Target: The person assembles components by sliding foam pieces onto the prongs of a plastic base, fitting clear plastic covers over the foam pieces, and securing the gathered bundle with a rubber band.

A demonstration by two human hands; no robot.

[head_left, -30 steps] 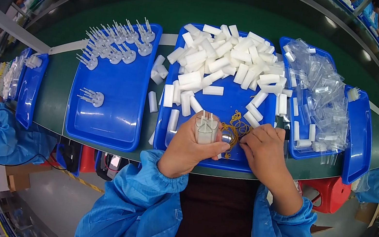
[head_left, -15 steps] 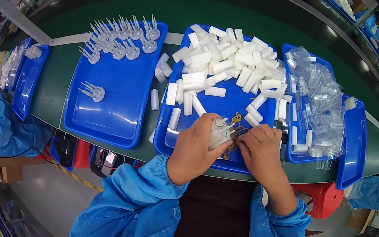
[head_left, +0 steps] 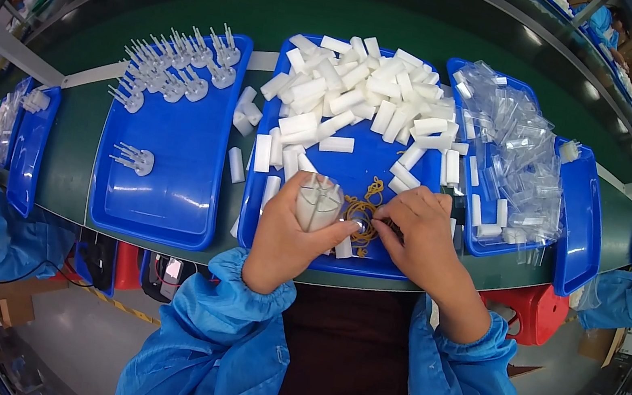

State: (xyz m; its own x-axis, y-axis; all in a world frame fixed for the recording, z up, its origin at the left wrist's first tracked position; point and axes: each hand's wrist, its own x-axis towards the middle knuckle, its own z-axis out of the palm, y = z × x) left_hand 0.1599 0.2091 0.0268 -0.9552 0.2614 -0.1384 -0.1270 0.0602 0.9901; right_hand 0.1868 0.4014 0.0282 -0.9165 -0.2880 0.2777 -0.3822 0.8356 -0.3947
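The left hand (head_left: 278,233), over the near left part of the middle blue tray (head_left: 356,172), has its fingers curled around a pale rounded bundle (head_left: 319,206), thumb along the near right side. The bundle's end, marked by dividing lines, faces up; its left side and underside are hidden by the palm and fingers, so what it is made of is hard to make out.

The right hand (head_left: 425,234) is at the right edge of a tangle of yellow bands (head_left: 364,211) in the same tray. Its fingers are bent, with thumb and forefinger drawn close together; whether they grip a band cannot be told, as the fingertips are partly covered by the hand itself. A small shiny spot among the bands is too small to identify.

White blocks (head_left: 385,89) are heaped at the tray's far side, the lower ones buried; several near the left hand are partly covered by it. To the left, a blue tray (head_left: 168,200) carries white pronged pieces (head_left: 176,66) crowded at its far side, overlapping too much to count. To the right, clear plastic sleeves (head_left: 533,169) hide most of their tray. The green tabletop (head_left: 71,185) shows between the trays.
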